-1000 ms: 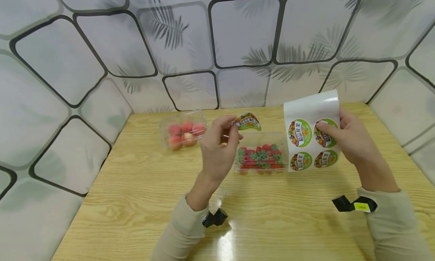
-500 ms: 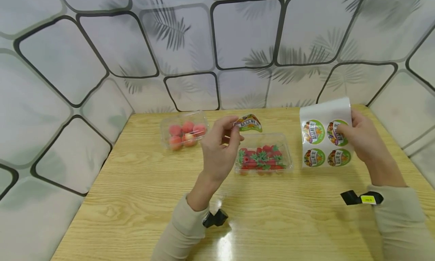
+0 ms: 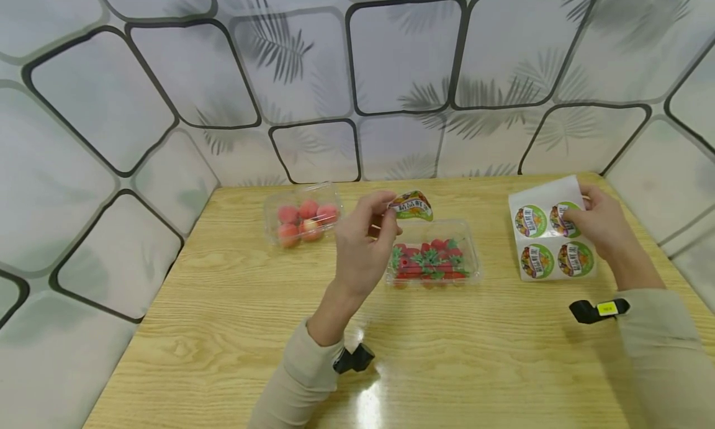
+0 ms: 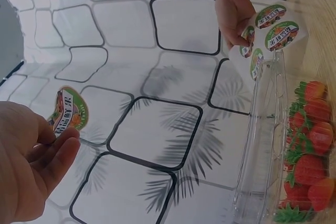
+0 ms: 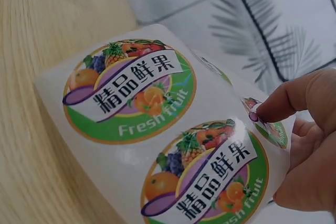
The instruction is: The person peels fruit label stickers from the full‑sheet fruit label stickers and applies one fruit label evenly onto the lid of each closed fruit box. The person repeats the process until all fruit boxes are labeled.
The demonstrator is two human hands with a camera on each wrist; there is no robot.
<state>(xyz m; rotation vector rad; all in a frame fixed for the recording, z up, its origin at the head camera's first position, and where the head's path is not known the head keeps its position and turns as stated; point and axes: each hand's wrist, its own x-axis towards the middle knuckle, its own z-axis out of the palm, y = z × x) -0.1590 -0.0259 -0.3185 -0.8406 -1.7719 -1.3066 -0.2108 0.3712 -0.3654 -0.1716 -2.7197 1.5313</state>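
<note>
Between thumb and fingers my left hand (image 3: 363,243) pinches a single peeled sticker (image 3: 412,205), round, green-edged and curling. It is held up behind and above a clear plastic box of strawberries (image 3: 430,258). On the right, my right hand (image 3: 606,227) grips a white sticker sheet (image 3: 553,230) by its right edge, thumb on top. Several round fruit labels show on the sheet, and the right wrist view shows "Fresh fruit" printed on a label (image 5: 131,90). In the left wrist view the sticker (image 4: 69,109) stands apart from the strawberry box (image 4: 262,145).
A second clear box (image 3: 304,215) with several peach-like fruits stands at the back left. Both boxes are on a wooden table (image 3: 251,329). A patterned wall covering (image 3: 402,56) rises behind the table's far edge.
My right hand has moved right with the sticker sheet, away from the strawberry box, and lowered it nearer the table. My left hand with the sticker has barely shifted.
</note>
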